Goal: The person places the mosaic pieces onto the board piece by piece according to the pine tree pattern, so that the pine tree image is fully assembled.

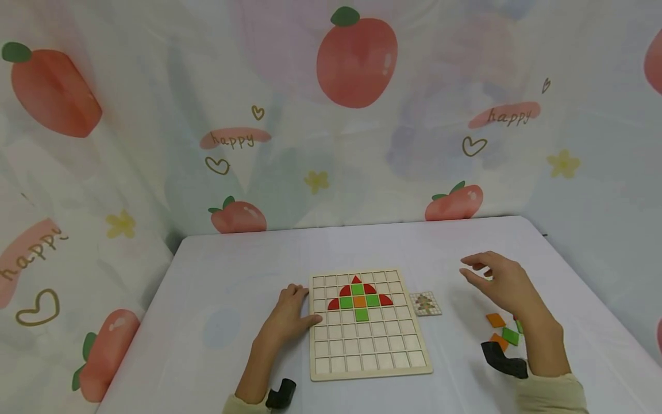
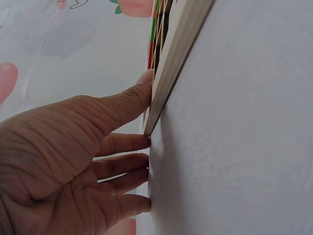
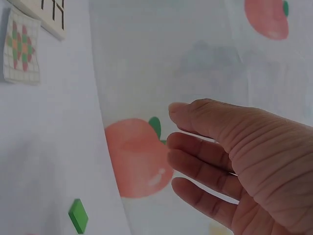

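Note:
A wooden grid board lies on the table, its upper squares filled with red, green and orange tiles in a tree-like shape. At the board's left edge rests my left hand, thumb over the rim and fingers beside it on the cloth, as the left wrist view also shows. My right hand hovers over the table's right side, fingers loosely bent and nothing between them. Below it lie loose tiles, including an orange tile and a green tile; the right forearm hides some of them.
Beside the board's right edge lies a small pattern card printed with a coloured figure on a grid. The white-covered table meets a fruit-printed curtain at the back and sides. Black wrist straps show near both sleeves.

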`<state>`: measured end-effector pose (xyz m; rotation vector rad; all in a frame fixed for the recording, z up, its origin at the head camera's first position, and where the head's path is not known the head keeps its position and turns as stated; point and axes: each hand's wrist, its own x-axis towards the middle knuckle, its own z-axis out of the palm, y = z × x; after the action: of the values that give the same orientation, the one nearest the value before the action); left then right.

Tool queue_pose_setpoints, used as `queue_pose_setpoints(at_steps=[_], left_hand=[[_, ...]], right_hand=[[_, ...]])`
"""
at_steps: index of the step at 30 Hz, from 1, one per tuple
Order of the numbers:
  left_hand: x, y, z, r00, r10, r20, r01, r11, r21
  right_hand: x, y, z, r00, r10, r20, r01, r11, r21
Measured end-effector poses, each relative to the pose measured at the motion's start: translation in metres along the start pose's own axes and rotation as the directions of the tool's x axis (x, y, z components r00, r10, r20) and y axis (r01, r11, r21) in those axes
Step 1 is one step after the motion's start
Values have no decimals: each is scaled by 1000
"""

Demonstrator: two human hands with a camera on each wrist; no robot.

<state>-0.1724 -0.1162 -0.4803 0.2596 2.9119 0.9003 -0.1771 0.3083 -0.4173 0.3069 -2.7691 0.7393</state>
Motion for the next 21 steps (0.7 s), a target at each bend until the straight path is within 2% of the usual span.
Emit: queue_pose_setpoints(at_steps=[10,21], left_hand=[[0,-4,0,1000,-12,-3,12,1000,5],[-1,-4,1,1000,-11,-3,11,1000,-3]], right_hand=[[-19,43,-32,984,180,-8,-180,984,-3],[-40,83,-41,938,341,58,-339,940,-48]])
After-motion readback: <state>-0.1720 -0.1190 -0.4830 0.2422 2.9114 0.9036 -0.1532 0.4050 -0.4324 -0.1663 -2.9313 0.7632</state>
